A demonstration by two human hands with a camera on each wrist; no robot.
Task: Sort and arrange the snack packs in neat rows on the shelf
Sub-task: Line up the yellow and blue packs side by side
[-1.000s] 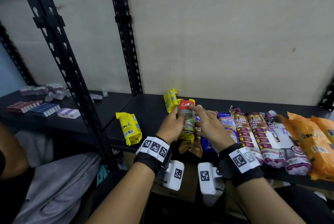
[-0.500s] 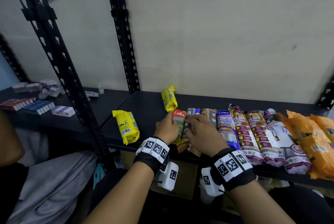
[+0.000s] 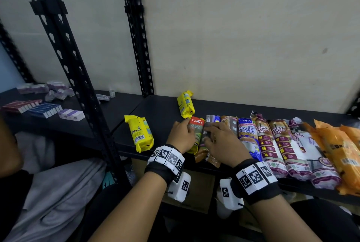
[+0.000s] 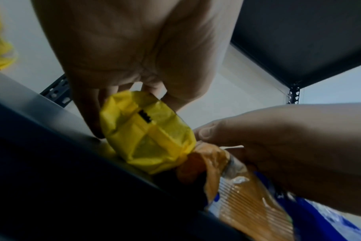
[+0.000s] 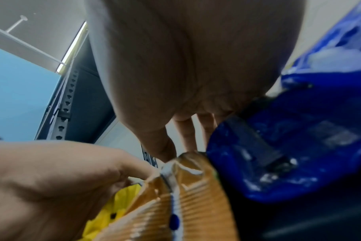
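Note:
A row of long snack packs lies along the front of the black shelf point(image 3: 161, 109). At its left end is a red-topped yellow pack point(image 3: 197, 124), and my left hand point(image 3: 188, 131) grips it from the left side. The left wrist view shows my fingers on either side of the yellow pack's end point(image 4: 148, 135). My right hand point(image 3: 212, 137) lies with its fingers stretched over the neighbouring dark pack point(image 3: 211, 122) and the brown pack point(image 5: 188, 192). Two more yellow packs point(image 3: 140, 133) point(image 3: 186, 104) lie loose on the shelf to the left.
Right of my hands lie a blue pack point(image 3: 247, 134), several purple-and-white packs point(image 3: 280, 144) and orange packs point(image 3: 339, 148). A black upright post point(image 3: 78, 78) divides the shelves. Small boxes point(image 3: 44, 108) sit on the left shelf. Grey cloth point(image 3: 58, 193) hangs below.
Both hands held the red-topped pack raised over the row. It now lies flat at the row's left end, and my right hand has shifted onto the packs beside it.

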